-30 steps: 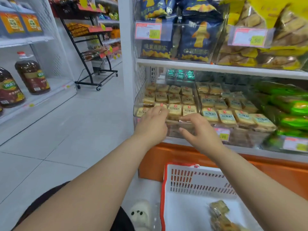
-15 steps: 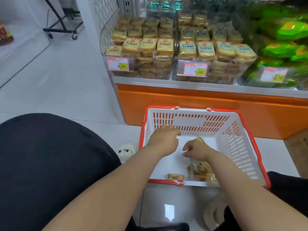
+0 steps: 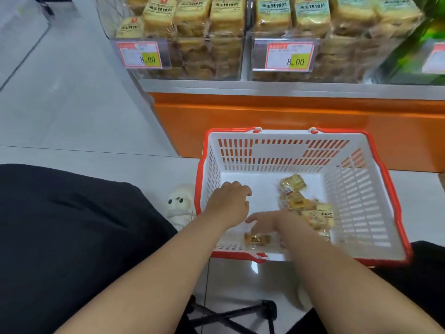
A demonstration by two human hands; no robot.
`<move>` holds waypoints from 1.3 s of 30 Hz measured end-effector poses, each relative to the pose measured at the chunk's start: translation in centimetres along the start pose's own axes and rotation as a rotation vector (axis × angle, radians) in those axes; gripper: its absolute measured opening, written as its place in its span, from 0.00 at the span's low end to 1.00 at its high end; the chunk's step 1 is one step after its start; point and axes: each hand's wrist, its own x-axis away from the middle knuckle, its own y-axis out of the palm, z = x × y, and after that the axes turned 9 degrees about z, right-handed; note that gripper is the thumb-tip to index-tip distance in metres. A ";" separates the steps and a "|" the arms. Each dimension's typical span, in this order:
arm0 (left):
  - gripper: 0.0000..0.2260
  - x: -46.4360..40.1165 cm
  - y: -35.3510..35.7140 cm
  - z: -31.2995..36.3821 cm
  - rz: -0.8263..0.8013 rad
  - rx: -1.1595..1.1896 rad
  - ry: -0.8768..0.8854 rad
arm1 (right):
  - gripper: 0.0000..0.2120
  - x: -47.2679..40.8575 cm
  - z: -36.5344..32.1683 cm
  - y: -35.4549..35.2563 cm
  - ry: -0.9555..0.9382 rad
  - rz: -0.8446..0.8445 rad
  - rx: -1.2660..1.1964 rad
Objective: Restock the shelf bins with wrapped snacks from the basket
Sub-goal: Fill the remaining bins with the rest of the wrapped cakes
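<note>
White basket holds loose wrapped snacks; shelf bins packed full.

Only 1 view, worn on the head, wide-angle. Looks forward and steeply down from close above the basket on the floor, both forearms reaching in from the lower edge. Faces the shelf bins, near, cut off by the top edge.
</note>
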 end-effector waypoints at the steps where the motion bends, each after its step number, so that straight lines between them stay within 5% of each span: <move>1: 0.15 -0.2 0.1 -0.2 0.004 0.010 -0.006 | 0.30 -0.5 -0.1 0.1 0.021 -0.023 0.009; 7: 0.15 -1.2 0.2 -1.0 -0.010 0.050 -0.055 | 0.40 -4.2 -0.7 1.8 0.162 -0.150 -0.058; 12: 0.15 -1.3 -0.1 -1.4 0.013 0.078 -0.074 | 0.35 -5.8 -0.8 2.2 0.210 -0.278 -0.046; 19: 0.14 -0.9 -0.3 -2.5 -0.001 0.155 -0.148 | 0.18 -4.1 0.0 1.1 0.138 -0.135 -0.263; 23: 0.15 -0.1 -0.5 -2.6 -0.027 0.183 -0.151 | 0.25 -1.9 0.1 1.2 0.113 -0.180 -0.410; 29: 0.15 1.7 -1.1 -2.3 -0.018 0.202 -0.151 | 0.35 -0.9 -1.9 2.4 0.013 -0.083 -0.194; 35: 0.15 1.8 -1.4 -2.7 0.028 0.208 -0.154 | 0.32 -2.4 -3.7 3.4 -0.026 -0.072 -0.029; 39: 0.15 1.3 -1.5 -3.0 0.044 0.246 -0.197 | 0.27 -2.9 -4.9 3.3 -0.043 -0.171 -0.135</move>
